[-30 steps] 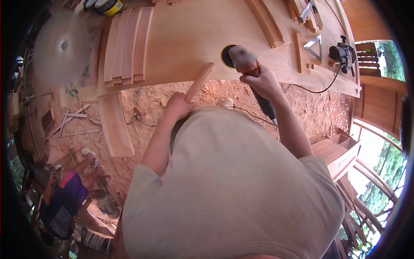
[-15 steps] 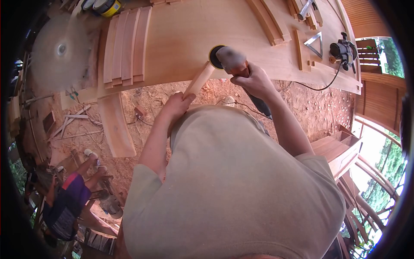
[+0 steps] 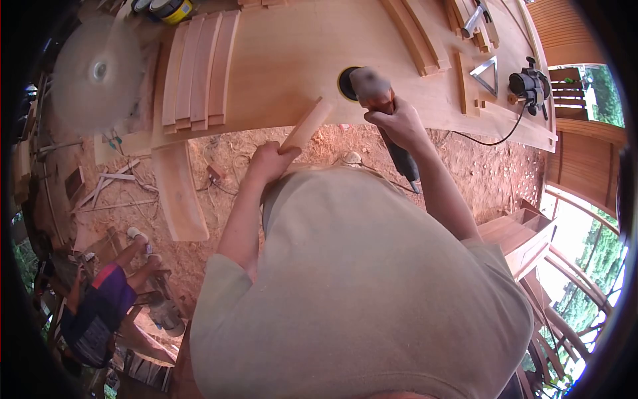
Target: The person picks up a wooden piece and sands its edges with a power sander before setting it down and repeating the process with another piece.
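In the head view, my left hand [image 3: 269, 161] is closed around the near end of a narrow wooden piece [image 3: 306, 124], which slants up so that its far end overlaps the bench edge. My right hand [image 3: 399, 126] grips an angle sander [image 3: 397, 154] by its body, behind the head. The sander's round, yellow-rimmed disc [image 3: 347, 84] appears over the bench, to the right of the wooden piece's far end, with a gap between them. Its grey head looks smeared. The wooden workbench [image 3: 282, 60] lies beyond both hands.
Several wooden slats [image 3: 199, 73] lie at the bench's left. Toward the right are long curved strips [image 3: 417, 36], a metal triangle square [image 3: 487, 75] and a router [image 3: 528, 85] with a cord. Below left, a person [image 3: 100, 312] is at a machine. A plank [image 3: 178, 193] reaches over the dusty ground.
The sander in my right hand has moved right, from the wooden piece's far end to a short distance away. My left hand still holds the piece, with little movement.
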{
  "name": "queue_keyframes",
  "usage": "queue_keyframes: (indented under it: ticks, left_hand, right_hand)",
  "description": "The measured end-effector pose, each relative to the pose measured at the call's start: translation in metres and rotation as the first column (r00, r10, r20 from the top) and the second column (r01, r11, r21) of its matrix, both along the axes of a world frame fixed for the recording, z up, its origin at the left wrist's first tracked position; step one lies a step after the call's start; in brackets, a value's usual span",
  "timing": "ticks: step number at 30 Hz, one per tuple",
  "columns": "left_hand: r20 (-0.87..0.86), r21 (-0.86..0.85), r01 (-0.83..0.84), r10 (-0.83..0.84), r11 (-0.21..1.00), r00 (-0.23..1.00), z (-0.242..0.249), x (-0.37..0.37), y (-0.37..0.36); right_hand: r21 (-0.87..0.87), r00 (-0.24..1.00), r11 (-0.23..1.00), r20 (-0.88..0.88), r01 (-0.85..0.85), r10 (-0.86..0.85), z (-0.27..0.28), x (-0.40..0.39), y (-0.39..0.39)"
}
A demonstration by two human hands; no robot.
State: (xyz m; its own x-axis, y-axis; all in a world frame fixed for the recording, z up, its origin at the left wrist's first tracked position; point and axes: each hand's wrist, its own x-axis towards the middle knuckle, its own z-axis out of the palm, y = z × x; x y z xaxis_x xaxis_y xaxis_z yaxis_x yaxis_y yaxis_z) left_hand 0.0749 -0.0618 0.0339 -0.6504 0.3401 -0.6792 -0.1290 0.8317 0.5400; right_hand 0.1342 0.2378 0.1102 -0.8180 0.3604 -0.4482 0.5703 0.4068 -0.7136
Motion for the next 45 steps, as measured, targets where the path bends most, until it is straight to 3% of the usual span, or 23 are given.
queue_keyframes:
  ticks: [2,4,8,10,20,24,26,29,35,37,40,45]
  left_hand:
    - [0.046,0.02,-0.096,0.095,0.995,0.994,0.0,0.001,0.001]
    - [-0.031,-0.041,0.098,-0.099,0.994,0.995,0.003,0.001,0.004]
    - [-0.008,-0.017,0.098,-0.098,0.995,0.995,-0.025,0.002,0.002]
    - [0.06,0.019,0.071,-0.072,0.997,0.996,-0.022,0.001,0.003]
    - [0.074,0.023,0.056,-0.058,0.998,0.996,-0.026,0.001,0.002]
    - [0.047,0.013,0.063,-0.063,0.998,0.997,-0.024,0.001,0.002]
    - [0.04,0.007,0.069,-0.069,0.998,0.997,-0.02,0.001,0.003]
    - [0.039,0.02,0.101,-0.102,0.995,0.994,-0.017,0.0,0.002]
    - [0.035,0.114,0.029,-0.033,0.993,0.999,-0.039,-0.001,-0.008]
    - [0.193,0.126,-0.066,0.041,0.99,0.98,-0.032,-0.001,-0.004]
    - [0.22,0.125,-0.106,0.077,0.986,0.973,-0.022,0.002,0.001]
    - [0.229,0.128,-0.119,0.087,0.985,0.97,-0.024,0.001,0.002]
  right_hand:
    - [0.002,1.0,1.0,0.006,-0.021,0.021,0.004,0.004,0.002]
    - [0.003,0.999,0.999,-0.008,-0.047,0.047,0.001,0.01,0.003]
    - [-0.016,0.994,0.995,-0.046,-0.098,0.097,0.0,0.018,-0.002]
    - [0.01,0.994,0.994,-0.022,-0.109,0.11,0.007,0.019,-0.008]
    - [0.011,0.985,0.986,0.055,-0.167,0.166,0.01,0.02,-0.015]
    - [0.086,0.988,0.986,0.065,-0.146,0.14,0.002,0.019,-0.01]
    - [0.11,0.998,0.992,0.0,-0.055,0.055,0.0,0.018,-0.007]
    - [0.06,0.999,0.998,0.007,-0.033,0.032,0.011,0.015,-0.004]
    - [0.025,0.999,0.999,0.005,-0.048,0.048,0.011,0.017,-0.003]
    - [0.009,0.998,0.998,0.005,-0.056,0.056,0.01,0.019,-0.006]
    - [-0.03,0.995,0.996,-0.049,-0.09,0.088,0.008,0.019,-0.013]
    - [0.044,0.985,0.984,0.018,-0.171,0.171,0.006,0.016,-0.02]
